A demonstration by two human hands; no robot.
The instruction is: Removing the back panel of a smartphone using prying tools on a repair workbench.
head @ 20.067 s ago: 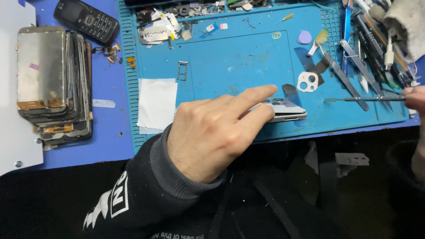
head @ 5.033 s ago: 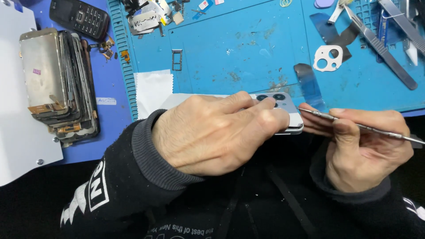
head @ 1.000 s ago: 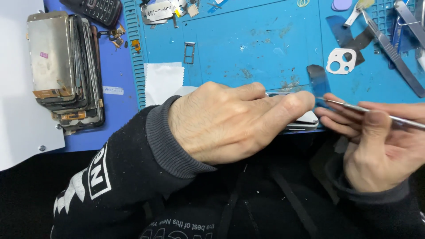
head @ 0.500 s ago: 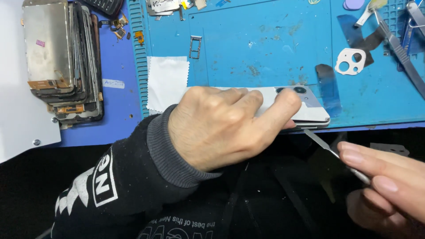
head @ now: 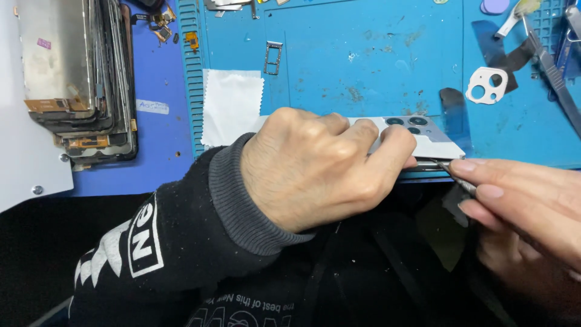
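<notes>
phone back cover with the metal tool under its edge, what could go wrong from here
1. The thin metal tool pinched in the right hand meets the near edge of the white phone; a slip might gouge the cover or crack it.
2. Its tip points toward the left hand, whose fingers press the phone down nearby, so a slip could jab them.
3. The phone sits at the near edge of the blue mat; prying force might push it off.

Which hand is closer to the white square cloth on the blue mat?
The left hand. It presses on the white phone just right of the white cloth, its wrist almost at the cloth's lower edge. The right hand is far off, past the phone's other end.
</notes>
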